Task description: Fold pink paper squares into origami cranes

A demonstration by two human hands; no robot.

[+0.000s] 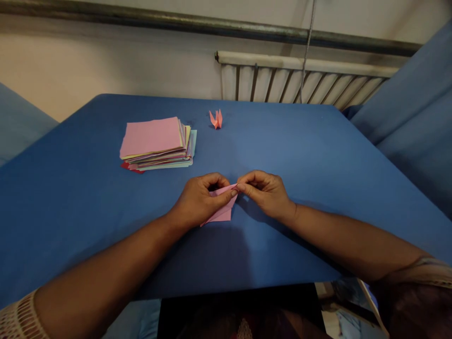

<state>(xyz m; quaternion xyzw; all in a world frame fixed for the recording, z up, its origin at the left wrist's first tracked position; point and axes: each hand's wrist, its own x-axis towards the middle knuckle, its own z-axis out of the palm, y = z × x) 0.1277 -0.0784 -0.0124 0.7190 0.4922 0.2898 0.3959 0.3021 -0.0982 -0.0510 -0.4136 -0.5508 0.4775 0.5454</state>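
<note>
A folded piece of pink paper (222,215) is held just over the blue table, near its front middle. My left hand (199,200) grips it from the left, thumb on top and fingers behind. At the paper's upper right corner, my right hand (266,193) pinches the tip between thumb and forefinger. Both thumbs nearly meet there. Part of the paper is hidden under my left hand.
A stack of coloured paper sheets (151,139), pink on top, lies at the back left. Behind the hands stands a small orange-pink origami figure (216,119). The blue table (282,141) reaches back toward a white radiator (268,80) and a wall pipe (176,23).
</note>
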